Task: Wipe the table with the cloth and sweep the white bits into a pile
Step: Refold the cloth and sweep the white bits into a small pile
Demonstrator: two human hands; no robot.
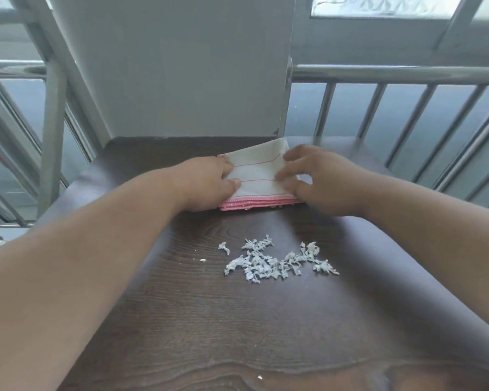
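1. One folded cloth (259, 176), white with thin red lines and a pink hem, lies at the desk's far edge; my left hand (209, 187) and right hand (319, 182) both grip it with curled fingers.
2. One loose pile of white bits (274, 263) sits mid-desk, plus three strays.
3. The desk (209, 320) is dark woodgrain; grey metal railings (393, 74) stand behind.
4. No writing is legible.

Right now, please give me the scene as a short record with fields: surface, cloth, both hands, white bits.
surface: dark wood-grain table
cloth: folded white cloth, pink hem, at the far side
left hand: thumb and fingers rest on the cloth's left edge
right hand: fingers curled on its right edge
white bits: loose cluster nearer the person, a few strays apart
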